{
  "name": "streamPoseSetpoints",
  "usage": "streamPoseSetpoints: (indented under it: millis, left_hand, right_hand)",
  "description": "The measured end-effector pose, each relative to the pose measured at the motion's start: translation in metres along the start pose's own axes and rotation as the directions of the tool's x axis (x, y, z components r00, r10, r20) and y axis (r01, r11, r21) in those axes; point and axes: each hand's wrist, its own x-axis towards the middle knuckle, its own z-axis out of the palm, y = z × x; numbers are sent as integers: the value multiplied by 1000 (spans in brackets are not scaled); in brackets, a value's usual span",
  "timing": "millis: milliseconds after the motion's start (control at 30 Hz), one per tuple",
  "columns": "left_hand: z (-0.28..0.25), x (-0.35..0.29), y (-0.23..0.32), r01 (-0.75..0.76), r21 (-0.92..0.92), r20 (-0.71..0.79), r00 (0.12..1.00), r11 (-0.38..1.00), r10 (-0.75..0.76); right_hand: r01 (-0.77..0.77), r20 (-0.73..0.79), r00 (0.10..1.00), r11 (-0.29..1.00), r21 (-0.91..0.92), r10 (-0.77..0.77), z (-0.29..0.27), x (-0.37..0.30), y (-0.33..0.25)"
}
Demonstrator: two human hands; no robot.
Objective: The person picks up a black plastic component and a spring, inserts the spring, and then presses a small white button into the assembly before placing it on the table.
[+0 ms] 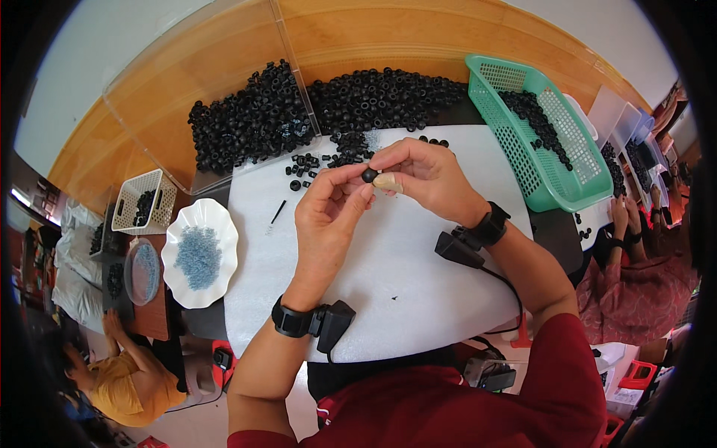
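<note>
Above the white foam sheet, my two hands meet at a small round black part. The fingertips of my left hand pinch it from the left. My right hand closes on its right side with thumb and forefinger; the thumb wears a tan cover. Whether a tiny piece is also between the right fingertips is hidden. Just beyond my hands lie loose black parts of the same sort. A thin black stick rests on the sheet to the left of my left hand.
Black parts heap up in a clear box and beside it. A green basket stands at the right, a scalloped white dish of small bluish pieces at the left. Beyond it are a small white basket and a round tub. People sit on both sides.
</note>
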Motion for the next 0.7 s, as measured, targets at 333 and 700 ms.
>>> streamPoseSetpoints:
  millis: [333,700]
  left_hand:
    - [2,-2,0,9,71,3,1000,997,-10]
    - [0,1,-1,-285,579,95,954,764,283]
  right_hand:
    - [224,60,975,924,-310,-216,-7,-2,3]
    - [-333,45,943,922,199,330,-4,-3,0]
